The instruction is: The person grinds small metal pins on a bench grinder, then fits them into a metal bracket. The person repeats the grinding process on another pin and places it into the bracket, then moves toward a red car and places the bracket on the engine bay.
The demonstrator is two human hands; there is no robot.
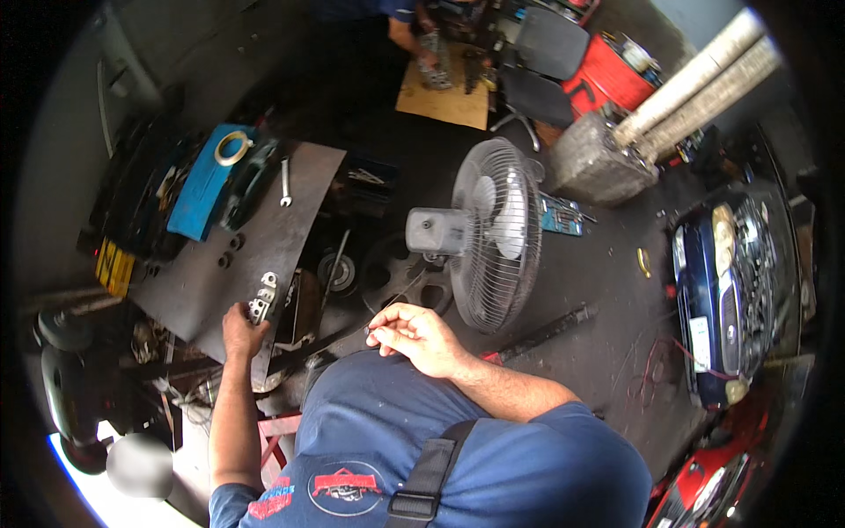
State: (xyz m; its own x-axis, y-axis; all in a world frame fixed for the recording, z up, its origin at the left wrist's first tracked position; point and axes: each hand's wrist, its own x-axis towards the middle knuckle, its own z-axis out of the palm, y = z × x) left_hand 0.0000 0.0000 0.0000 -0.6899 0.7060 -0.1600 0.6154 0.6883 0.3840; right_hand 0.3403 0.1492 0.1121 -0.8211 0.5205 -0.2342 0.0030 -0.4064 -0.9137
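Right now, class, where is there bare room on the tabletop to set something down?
Bare tabletop: between the wrench and the held metal part; also left of that part, nearer than the dark rings. Crowded: far left, around the blue flat object and yellowish roll.

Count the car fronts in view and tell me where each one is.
2: a dark blue car front at the right, and a red car front at the lower right. Others may be hidden by the dark rim.
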